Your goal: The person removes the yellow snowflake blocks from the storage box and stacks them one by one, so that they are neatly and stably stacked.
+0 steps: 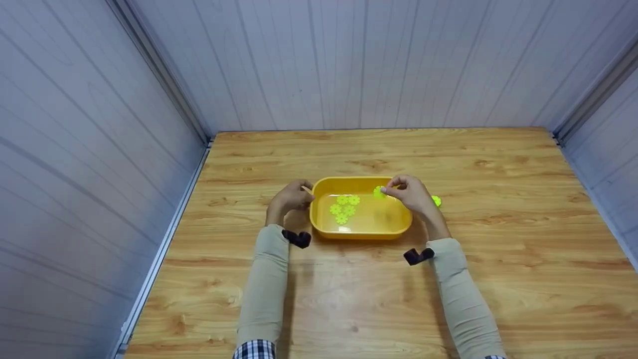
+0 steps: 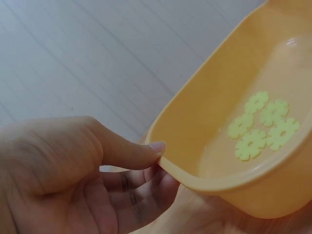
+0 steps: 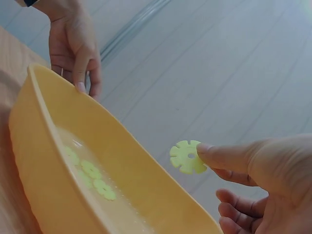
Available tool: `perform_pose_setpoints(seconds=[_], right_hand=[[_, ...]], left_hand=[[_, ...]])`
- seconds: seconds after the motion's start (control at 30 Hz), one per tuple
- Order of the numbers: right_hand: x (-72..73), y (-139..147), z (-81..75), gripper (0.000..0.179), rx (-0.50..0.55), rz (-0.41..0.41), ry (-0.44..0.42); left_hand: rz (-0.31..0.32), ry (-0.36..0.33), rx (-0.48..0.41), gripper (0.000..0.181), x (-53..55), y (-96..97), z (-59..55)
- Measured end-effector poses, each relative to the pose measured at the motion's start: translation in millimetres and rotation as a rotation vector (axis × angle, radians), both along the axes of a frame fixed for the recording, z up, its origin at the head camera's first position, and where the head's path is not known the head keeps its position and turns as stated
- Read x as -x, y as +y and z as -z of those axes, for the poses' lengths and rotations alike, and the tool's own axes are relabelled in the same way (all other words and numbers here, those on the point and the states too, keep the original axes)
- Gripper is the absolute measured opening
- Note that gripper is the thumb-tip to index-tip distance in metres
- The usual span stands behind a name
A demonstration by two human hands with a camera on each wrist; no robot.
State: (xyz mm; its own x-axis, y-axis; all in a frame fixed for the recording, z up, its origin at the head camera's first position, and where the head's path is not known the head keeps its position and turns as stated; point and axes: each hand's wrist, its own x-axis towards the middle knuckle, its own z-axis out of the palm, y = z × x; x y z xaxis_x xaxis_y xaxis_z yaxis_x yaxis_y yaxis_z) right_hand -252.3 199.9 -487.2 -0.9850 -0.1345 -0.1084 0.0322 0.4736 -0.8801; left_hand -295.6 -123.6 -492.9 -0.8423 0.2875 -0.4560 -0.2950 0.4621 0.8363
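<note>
On a wood-grained tabletop (image 1: 349,304), a yellow basin (image 1: 361,235) with rounded corners stands upright between a person's two hands. Five flower-shaped slotted discs (image 1: 350,211), yellow-green and flat, lie grouped on its floor, toward the left end. The left hand (image 1: 291,197) pinches the basin's left end, thumb over the rim and fingers against the outer side. The right hand (image 1: 411,195) pinches a sixth disc (image 3: 182,157) by its edge between thumb and index finger; its remaining fingers are loosely bent. This held disc, pierced at its centre and notched around its border, is raised over the right part of the basin, apart from the rim and from the grouped discs. A further disc (image 1: 437,201) rests on the tabletop to the right of the basin, partly hidden by the right arm; whether others lie behind it cannot be told. Judged as a filling of the basin, the work appears well advanced: five pieces are inside, while the held piece and at least one outside remain.
</note>
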Motion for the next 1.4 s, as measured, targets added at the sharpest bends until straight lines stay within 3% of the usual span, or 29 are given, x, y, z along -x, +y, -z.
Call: perform_pose_setpoints(seconds=[0.4, 0.73, 0.9, 1.1, 1.4], right_hand=[[2.8, 32.2, 5.0, 0.036, 0.033, 0.098, -0.030], [1.5, 64.0, 15.6, 0.049, -0.050, 0.136, -0.042], [-0.4, 77.8, 24.2, 0.050, -0.044, 0.173, -0.064], [-2.5, 87.4, 33.2, 0.052, 0.017, 0.205, -0.112], [-2.2, 95.4, 40.9, 0.050, 0.005, 0.287, -0.142]], left_hand=[[-0.003, -0.019, 0.024, 0.036, 1.9, 0.9, -1.6], [-0.001, -0.016, 0.003, 0.036, 1.3, 1.3, 0.4], [0.005, -0.002, -0.006, 0.036, 0.7, 2.4, 1.0], [0.007, -0.005, 0.000, 0.036, 0.4, 1.4, 2.1], [0.003, 0.004, 0.009, 0.037, 0.4, -1.1, 0.1]])
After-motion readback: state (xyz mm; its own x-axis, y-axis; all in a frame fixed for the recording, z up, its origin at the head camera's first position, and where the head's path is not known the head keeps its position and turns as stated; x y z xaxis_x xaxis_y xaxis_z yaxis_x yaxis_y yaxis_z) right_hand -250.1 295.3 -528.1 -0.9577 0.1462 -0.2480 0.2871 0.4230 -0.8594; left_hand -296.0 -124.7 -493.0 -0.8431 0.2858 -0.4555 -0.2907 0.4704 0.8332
